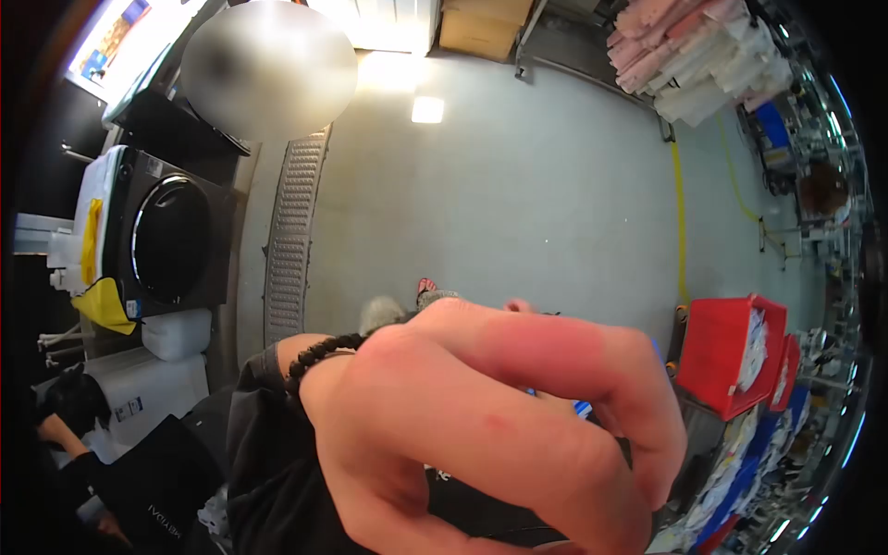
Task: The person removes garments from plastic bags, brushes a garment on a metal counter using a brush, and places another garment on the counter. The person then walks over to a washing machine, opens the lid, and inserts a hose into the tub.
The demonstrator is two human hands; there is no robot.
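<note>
My left hand [481, 398] fills the lower middle of the view, very close to the camera. It reaches in from the left with its back showing and its fingers bent round towards the bottom right. A dark beaded bracelet [319, 356] circles its wrist. What the fingertips hold, if anything, is hidden. Between the fingers a small blue and white patch [582, 408] shows, too little to name. Dark clothing [268, 453] lies below the wrist. My right hand does not show.
A dark front-loading machine [180, 236] stands left, beside a floor grate [294, 222]. At lower left is a person in black [157, 481]. A red bin [717, 356] stands right; pink and white cloths [694, 55] hang at upper right. A blurred oval covers the upper left.
</note>
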